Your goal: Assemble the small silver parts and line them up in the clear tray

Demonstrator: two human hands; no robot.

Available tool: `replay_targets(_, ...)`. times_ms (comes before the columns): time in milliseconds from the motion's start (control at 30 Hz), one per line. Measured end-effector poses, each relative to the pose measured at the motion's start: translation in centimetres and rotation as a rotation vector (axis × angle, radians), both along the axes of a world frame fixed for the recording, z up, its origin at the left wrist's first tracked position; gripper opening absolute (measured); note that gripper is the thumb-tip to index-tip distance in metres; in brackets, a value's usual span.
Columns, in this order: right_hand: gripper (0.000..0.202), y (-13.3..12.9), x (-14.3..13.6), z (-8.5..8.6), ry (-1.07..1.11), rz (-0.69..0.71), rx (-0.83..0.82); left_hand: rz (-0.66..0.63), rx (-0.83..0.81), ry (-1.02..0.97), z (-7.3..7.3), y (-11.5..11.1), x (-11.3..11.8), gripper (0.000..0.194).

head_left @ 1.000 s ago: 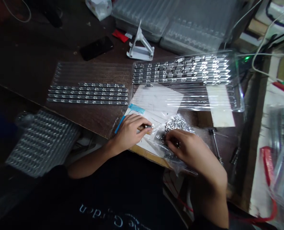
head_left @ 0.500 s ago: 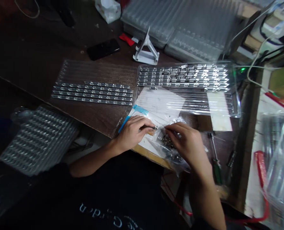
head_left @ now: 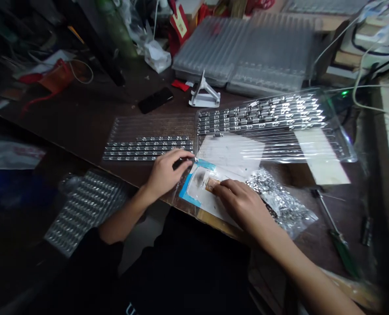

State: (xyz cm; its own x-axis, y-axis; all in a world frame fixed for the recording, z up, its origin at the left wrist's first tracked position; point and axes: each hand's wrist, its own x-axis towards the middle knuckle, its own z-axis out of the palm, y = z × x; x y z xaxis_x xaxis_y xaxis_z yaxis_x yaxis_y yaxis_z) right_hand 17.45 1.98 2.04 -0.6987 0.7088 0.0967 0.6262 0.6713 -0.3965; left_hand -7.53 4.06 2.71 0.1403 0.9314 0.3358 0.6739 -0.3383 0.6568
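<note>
My left hand is closed in a pinch, with a small metal connector, partly hidden, at its fingertips. It is by the near right corner of a clear ribbed tray, whose nearer grooves hold rows of connectors. My right hand is closed with its fingertips on a small tan block. That block lies on a white sheet edged with blue tape. Beside my right hand, a clear plastic bag holds many small shiny metal parts.
A second clear tray of connectors lies right of the first. Behind stand a white phone stand, a black phone and stacked clear trays. A green-handled screwdriver lies right; filled trays are stacked lower left.
My left hand has moved away from the right hand, toward the left tray. My right hand has left the bag of parts and come down on the tan block. The camera view has shifted.
</note>
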Motion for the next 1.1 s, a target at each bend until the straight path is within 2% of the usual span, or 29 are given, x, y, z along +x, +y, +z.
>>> replay_targets(167,0.026,0.1,-0.2,-0.3,-0.019,0.010,0.057,0.047,0.061,0.096,1.0,5.8,-2.4,0.011)
replay_targets(233,0.023,0.2,-0.3,-0.4,-0.032,0.000,0.052,0.029,0.048,0.106,0.8,7.5,-2.6,0.011)
replay_targets(333,0.022,0.4,-0.4,-0.2,-0.001,-0.038,0.001,-0.007,0.017,0.129,0.1,9.0,-2.4,0.012)
replay_targets(533,0.026,0.4,0.0,0.0,0.092,-0.065,-0.076,-0.046,0.000,0.147,-0.9,9.2,-2.3,0.010)
replay_targets(700,0.021,0.4,0.3,-0.5,0.175,-0.111,-0.174,-0.031,0.003,0.211,-0.7,9.1,-3.1,0.011)
replay_targets(800,0.020,0.4,0.2,-0.3,0.161,-0.093,-0.186,-0.041,-0.029,0.246,-0.6,9.2,-3.1,0.011)
replay_targets(967,0.022,0.0,-0.1,0.7,-0.047,-0.039,-0.042,-0.016,-0.103,0.381,-0.6,9.7,-2.8,0.013)
replay_targets(1100,0.022,-0.2,-0.3,0.8,-0.099,-0.020,0.050,0.017,-0.147,0.467,-0.2,9.8,-3.1,0.012)
